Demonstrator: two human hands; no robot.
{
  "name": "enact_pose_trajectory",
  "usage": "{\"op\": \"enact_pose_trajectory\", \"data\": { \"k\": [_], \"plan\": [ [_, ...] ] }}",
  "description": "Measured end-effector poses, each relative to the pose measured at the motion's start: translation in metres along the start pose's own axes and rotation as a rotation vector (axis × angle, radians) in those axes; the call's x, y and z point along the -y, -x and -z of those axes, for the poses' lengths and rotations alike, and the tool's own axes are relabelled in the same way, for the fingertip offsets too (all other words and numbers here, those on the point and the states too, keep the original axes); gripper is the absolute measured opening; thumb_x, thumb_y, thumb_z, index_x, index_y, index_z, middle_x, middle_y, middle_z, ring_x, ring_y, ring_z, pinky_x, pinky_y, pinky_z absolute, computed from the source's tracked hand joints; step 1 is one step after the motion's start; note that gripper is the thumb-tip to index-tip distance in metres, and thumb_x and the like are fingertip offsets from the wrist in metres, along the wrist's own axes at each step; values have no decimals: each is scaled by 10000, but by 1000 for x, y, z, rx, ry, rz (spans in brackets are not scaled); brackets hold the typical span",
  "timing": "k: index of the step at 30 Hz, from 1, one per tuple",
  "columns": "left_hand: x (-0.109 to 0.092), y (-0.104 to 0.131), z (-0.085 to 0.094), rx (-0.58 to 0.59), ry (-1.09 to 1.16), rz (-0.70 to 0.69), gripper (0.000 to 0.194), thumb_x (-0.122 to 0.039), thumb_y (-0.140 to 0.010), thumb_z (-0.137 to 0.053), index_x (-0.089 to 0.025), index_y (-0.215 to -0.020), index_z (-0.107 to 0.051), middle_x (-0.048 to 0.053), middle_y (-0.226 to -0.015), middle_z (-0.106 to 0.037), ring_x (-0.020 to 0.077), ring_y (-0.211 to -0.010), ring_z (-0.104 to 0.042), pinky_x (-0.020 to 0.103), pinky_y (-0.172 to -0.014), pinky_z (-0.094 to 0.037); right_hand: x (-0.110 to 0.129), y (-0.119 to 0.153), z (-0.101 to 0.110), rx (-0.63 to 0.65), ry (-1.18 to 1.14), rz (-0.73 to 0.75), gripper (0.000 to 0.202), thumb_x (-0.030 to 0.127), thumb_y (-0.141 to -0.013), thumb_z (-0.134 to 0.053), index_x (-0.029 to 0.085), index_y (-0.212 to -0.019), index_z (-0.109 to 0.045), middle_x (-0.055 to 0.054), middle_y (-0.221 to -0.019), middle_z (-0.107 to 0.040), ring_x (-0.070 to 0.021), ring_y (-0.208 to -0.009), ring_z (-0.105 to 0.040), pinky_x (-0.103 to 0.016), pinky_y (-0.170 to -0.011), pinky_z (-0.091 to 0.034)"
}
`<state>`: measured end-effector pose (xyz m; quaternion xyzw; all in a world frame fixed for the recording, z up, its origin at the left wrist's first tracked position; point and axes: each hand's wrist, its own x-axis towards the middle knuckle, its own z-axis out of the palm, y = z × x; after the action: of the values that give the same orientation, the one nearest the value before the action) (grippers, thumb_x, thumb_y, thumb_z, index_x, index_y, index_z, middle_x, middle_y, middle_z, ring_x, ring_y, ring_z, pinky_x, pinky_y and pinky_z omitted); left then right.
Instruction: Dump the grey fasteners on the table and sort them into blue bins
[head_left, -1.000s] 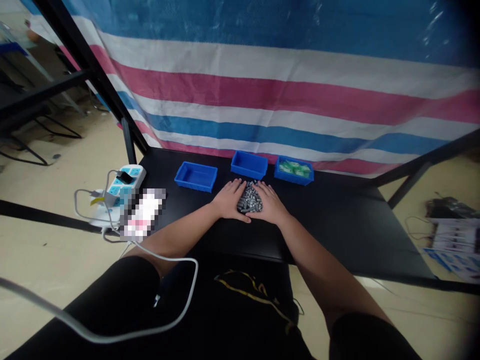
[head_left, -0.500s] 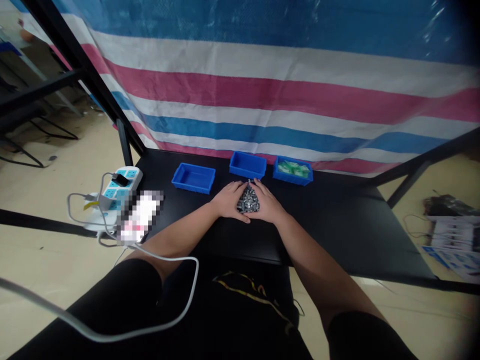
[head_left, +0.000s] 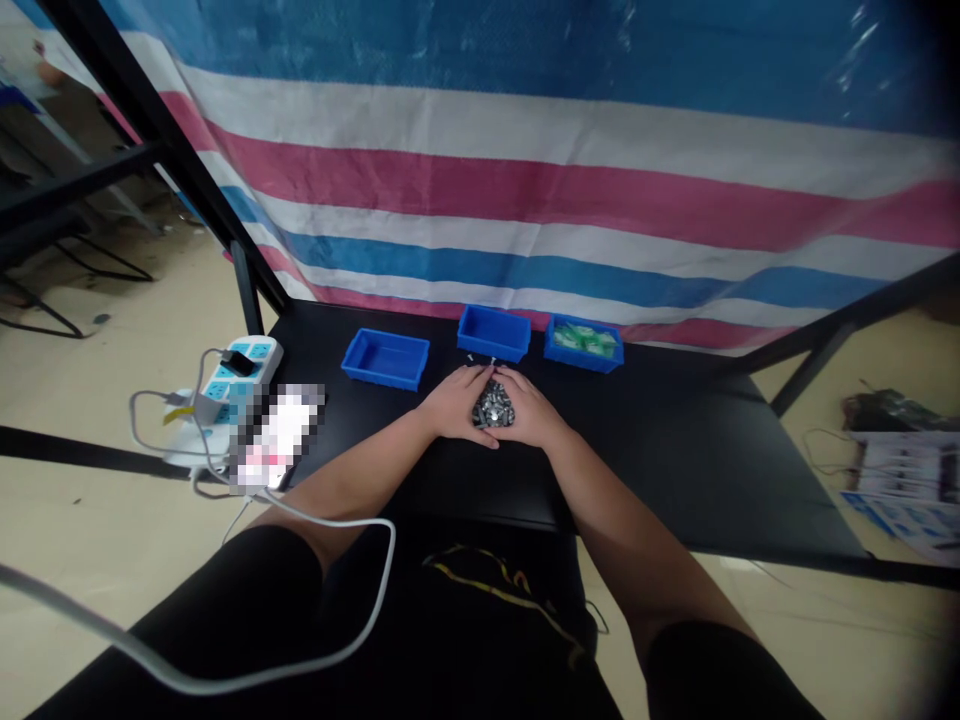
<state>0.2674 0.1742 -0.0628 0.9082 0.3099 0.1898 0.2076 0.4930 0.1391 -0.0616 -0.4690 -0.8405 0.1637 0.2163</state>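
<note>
A heap of small grey metal screws (head_left: 493,405) lies on the black tabletop (head_left: 660,440). My left hand (head_left: 455,403) curves around its left side and my right hand (head_left: 529,410) around its right. Fingertips meet at the far side of the heap and the thumbs come together at the near side, so both hands are cupped on it and hide its edges. A loose screw (head_left: 493,361) lies just beyond the fingertips, and another is a little to its left. Behind them stands a blue bin (head_left: 493,345) with nothing visible inside.
Another blue bin (head_left: 385,380) stands at the left; a third blue bin (head_left: 583,357), holding green-and-white plastic packets, is at the right. A power strip (head_left: 247,370) with cables and a blurred phone (head_left: 277,437) lie on the left. A white cable (head_left: 360,522) loops across my left forearm. Striped sheeting hangs behind.
My hands have stayed around the heap and drawn slightly closer together, packing the screws tighter. Two loose screws now show beyond the fingertips. The view has shifted slightly.
</note>
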Motion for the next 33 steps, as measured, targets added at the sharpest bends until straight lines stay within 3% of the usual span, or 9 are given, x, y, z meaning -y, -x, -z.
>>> {"op": "enact_pose_trajectory", "data": {
  "k": [6,10,18,24,29,33],
  "plan": [
    [-1,0,4,-127,-13,119,1265,-837,-691,-683,-73,-1609,-265,278,-1650,-291,432,-1565,-201,608,-1265,-189,1,0,0,1,40,-29,1261,683,-650,-848,179,-1633,-237,-199,-1691,-211,-393,-1578,-178,-600,-1272,-239],
    [-3,-4,3,-80,-68,189,1263,-808,-706,-687,-31,-1602,-256,299,-1655,-261,445,-1562,-195,614,-1268,-149,3,-5,-1,23,49,-47,1253,728,-638,-831,194,-1625,-274,-188,-1697,-207,-394,-1575,-189,-605,-1263,-246],
    [1,-2,2,-41,5,59,1231,-794,-692,-706,-63,-1594,-295,267,-1614,-380,423,-1517,-336,574,-1251,-267,4,-13,-5,19,30,12,1182,698,-554,-881,204,-1532,-438,-180,-1579,-395,-412,-1458,-388,-605,-1219,-338],
    [1,3,6,-44,44,23,1232,-802,-652,-734,-71,-1569,-359,267,-1588,-423,403,-1492,-394,549,-1238,-312,9,-8,-10,-8,27,-35,958,470,-635,-874,195,-1474,-504,-170,-1503,-452,-397,-1351,-504,-561,-1150,-447],
    [5,9,7,-9,73,-44,1306,-782,-576,-798,-92,-1585,-337,257,-1608,-395,407,-1508,-366,561,-1241,-305,21,-3,-12,-92,-8,-59,840,559,-720,-820,238,-1445,-546,-132,-1428,-514,-365,-1281,-568,-532,-1115,-490],
    [7,12,6,-20,73,-15,1261,-693,-580,-848,-111,-1583,-353,236,-1594,-431,398,-1485,-409,561,-1233,-326,25,-2,-10,-97,-35,-52,783,557,-744,-808,261,-1429,-571,-114,-1391,-552,-355,-1260,-585,-532,-1111,-494]
  ]
}}
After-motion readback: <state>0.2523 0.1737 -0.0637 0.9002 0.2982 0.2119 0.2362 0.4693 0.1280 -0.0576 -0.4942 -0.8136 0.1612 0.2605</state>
